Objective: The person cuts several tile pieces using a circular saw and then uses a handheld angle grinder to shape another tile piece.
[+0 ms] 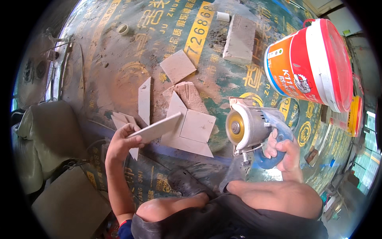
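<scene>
My left hand (126,142) is closed on one end of a thin beige tile piece (160,128), which tilts up to the right above the other cut tiles. In my right hand (283,152) is the blue handle of an angle-grinder-like tile cutter (254,122), with its round yellow blade disc (235,126) facing left. The cutter is near the floor sheet; whether it touches is unclear. Between my hands lie a square cut tile (198,125) and pointed pieces, partly over a rough broken block (187,95). A narrow slanted strip (145,101) and a square tile (178,67) lie farther off.
A large red and orange bucket (308,63) stands at the right, a yellow-and-red container (354,117) behind it. A pale block (240,39) lies far ahead. At the left are a stuffed sack (59,137) and a large flat board (71,205). Dusty green printed sheeting (131,47) covers the floor.
</scene>
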Available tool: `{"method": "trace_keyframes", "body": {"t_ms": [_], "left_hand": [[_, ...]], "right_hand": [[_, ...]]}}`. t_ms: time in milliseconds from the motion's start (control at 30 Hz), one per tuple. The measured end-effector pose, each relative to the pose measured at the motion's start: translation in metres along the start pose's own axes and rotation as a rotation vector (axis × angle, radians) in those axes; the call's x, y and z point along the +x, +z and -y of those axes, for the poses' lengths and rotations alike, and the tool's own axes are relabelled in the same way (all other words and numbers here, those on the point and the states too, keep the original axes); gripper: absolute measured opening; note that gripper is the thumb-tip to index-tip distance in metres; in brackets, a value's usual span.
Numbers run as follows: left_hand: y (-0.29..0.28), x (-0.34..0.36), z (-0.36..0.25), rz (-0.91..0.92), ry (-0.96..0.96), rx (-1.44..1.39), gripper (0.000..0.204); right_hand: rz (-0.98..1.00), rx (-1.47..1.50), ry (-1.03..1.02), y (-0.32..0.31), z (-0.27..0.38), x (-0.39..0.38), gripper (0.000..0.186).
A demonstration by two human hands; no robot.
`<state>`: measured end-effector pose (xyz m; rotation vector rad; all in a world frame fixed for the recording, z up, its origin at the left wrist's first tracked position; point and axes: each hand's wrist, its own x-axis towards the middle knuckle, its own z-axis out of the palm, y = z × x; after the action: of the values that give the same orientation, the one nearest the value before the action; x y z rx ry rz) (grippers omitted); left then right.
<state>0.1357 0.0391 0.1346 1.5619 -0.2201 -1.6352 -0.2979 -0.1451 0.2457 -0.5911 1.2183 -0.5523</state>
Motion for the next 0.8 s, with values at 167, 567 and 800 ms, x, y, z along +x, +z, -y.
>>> {"method": "trace_keyframes", "body": {"t_ms": [167, 567, 800], "left_hand": [[-0.008, 0.012, -0.009, 0.012, 0.112, -0.003, 0.026], [0.095, 0.067, 0.02, -0.332, 0.57, -0.277, 0.03], [0.182, 0.053, 0.05, -0.22, 0.598, 0.028, 0.03]], "right_hand": [[0.003, -0.008, -0.015, -0.001, -0.001, 0.0, 0.033], [0.054, -0.02, -0.052, 0.007, -0.002, 0.003, 0.031], [0.149, -0.064, -0.145, 0.034, 0.002, 0.012, 0.042]]}}
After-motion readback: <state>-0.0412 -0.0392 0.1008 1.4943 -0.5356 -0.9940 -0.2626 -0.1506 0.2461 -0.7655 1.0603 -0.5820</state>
